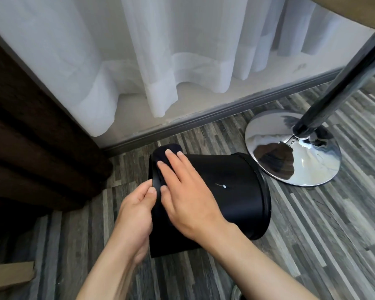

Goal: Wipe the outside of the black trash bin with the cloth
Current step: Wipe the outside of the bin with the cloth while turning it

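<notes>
The black trash bin lies on its side on the floor, its base end toward the left and its rimmed mouth toward the right. A small white mark shows on its upper wall. My right hand lies flat on the bin's left end, pressing a dark cloth against it; only the cloth's far edge shows beyond my fingers. My left hand grips the bin's base edge from the left, thumb against the rim.
A chrome round table base with a dark pole stands just right of the bin's mouth. A white sheer curtain and grey baseboard run behind. A dark brown curtain hangs at the left. A cardboard piece lies bottom left.
</notes>
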